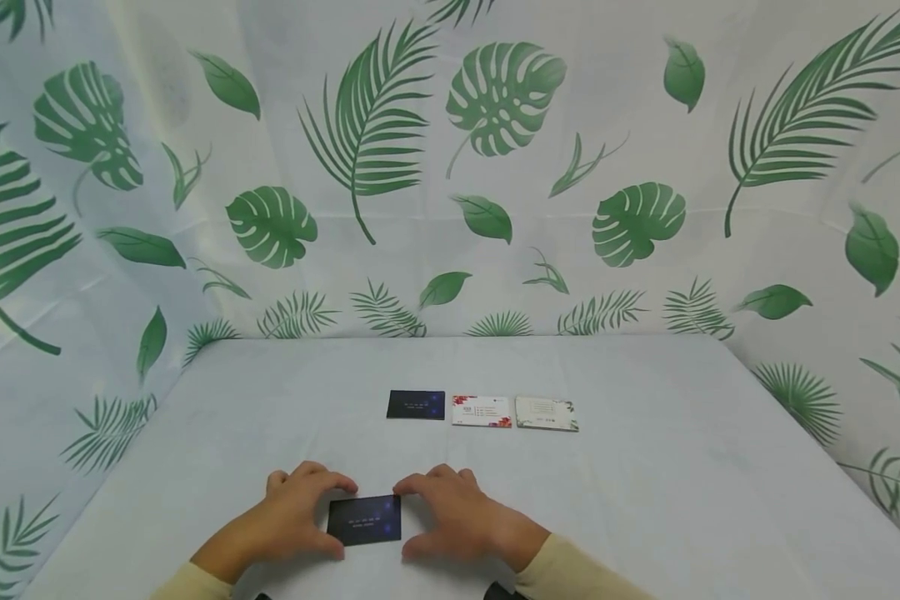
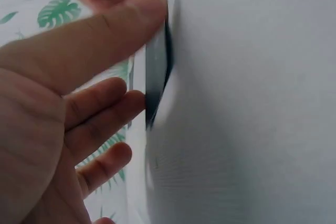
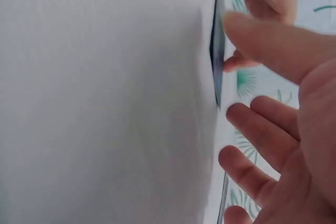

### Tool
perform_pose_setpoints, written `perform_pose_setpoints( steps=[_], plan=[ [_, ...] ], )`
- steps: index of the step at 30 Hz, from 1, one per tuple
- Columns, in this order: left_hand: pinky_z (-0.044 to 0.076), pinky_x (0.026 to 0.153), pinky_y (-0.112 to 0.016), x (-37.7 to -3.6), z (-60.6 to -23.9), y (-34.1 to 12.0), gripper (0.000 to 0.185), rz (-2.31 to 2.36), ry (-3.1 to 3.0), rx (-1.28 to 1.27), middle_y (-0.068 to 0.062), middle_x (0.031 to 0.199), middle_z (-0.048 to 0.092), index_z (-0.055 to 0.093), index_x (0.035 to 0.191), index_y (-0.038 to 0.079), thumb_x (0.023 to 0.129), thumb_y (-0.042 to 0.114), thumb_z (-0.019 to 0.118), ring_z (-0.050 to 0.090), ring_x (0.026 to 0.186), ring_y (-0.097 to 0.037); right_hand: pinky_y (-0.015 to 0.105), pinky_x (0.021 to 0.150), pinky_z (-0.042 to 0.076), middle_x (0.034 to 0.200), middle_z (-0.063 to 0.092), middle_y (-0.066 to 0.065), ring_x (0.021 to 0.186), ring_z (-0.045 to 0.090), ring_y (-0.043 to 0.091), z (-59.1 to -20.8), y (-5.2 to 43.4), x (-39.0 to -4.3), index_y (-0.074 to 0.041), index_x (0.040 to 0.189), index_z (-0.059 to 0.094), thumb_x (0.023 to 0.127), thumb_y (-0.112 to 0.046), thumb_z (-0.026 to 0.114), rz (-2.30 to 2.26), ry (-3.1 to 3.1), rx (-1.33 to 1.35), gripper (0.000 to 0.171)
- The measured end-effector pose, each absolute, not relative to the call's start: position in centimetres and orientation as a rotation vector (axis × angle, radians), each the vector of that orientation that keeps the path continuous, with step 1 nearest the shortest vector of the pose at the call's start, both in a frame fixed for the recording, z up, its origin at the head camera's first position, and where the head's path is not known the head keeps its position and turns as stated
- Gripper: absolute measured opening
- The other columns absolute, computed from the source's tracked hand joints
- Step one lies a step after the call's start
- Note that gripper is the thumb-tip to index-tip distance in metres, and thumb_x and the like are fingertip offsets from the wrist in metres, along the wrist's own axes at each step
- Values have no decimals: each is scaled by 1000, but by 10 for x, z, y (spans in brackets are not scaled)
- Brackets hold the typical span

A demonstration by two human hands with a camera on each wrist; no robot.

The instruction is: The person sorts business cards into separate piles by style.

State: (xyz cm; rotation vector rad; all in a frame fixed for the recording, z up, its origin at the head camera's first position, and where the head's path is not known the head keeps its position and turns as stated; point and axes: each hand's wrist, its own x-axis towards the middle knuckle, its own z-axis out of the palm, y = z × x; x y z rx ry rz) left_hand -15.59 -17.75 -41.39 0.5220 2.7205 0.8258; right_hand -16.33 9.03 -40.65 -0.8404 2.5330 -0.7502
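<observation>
A dark blue business card (image 1: 364,520) with small pale print lies between both hands near the front of the table. My left hand (image 1: 288,517) holds its left side, thumb by the near edge and index finger by the far edge. Opposite it, my right hand (image 1: 457,521) curls thumb and index finger around the right-hand corners. From the side, the card (image 2: 156,56) looks thin and dark-edged in the left wrist view, with the left thumb (image 2: 131,17) over part of it. Whether it is one card or a small stack cannot be told.
Farther back, a row holds another dark blue card (image 1: 416,405), a white card with red flowers (image 1: 482,411) and a white card with leafy corners (image 1: 547,413). A white cloth covers the table (image 1: 645,500). Leaf-patterned curtains (image 1: 412,183) surround its back and sides.
</observation>
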Motion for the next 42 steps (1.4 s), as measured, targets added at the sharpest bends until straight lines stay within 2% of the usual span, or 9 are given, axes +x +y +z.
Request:
perform_pose_setpoints(
  steps=[10,17,23,29,32,36,42],
  plan=[
    [14,97,-63,-152,-416,-174,48,879,2739,503,8,110,63,67,112,16,70,19,91,46,116,-28,38,91,35,123,62,-15,113,48,14,-415,81,-164,-22,134,62,79,-39,84,-719,2618,-870,61],
    [18,89,-56,-150,-419,-171,42,832,2790,589,9,104,61,68,111,15,74,20,88,47,110,-22,37,88,35,116,63,-15,110,49,13,-415,79,-163,-22,129,64,79,-35,85,-692,2654,-883,56],
    [20,92,-57,-150,-413,-171,35,899,2782,577,9,106,58,68,108,19,78,20,86,51,110,-22,38,89,35,118,66,-13,108,52,13,-415,80,-163,-19,124,66,83,-29,81,-665,2702,-949,45],
    [18,95,-63,-147,-413,-172,40,889,2708,607,7,107,64,70,109,18,74,28,88,50,110,-23,36,90,34,122,62,-15,113,48,10,-418,82,-166,-24,134,62,81,-34,83,-669,2608,-952,58],
    [25,89,-56,-146,-415,-171,40,898,2666,662,10,107,65,70,111,18,76,31,86,50,108,-17,35,89,33,120,59,-16,115,46,10,-419,81,-167,-26,134,61,82,-36,82,-666,2574,-980,58],
    [28,83,-43,-146,-417,-167,42,931,2597,715,14,111,62,70,116,19,79,35,83,48,107,-12,34,88,32,118,60,-17,112,46,9,-418,80,-168,-24,131,63,82,-38,82,-652,2594,-1016,55],
    [34,88,-43,-148,-416,-161,43,952,2511,698,11,117,62,69,120,20,81,35,82,48,111,-13,35,87,33,119,61,-17,112,47,9,-417,81,-166,-24,129,63,80,-37,84,-662,2612,-1033,54]
  ],
)
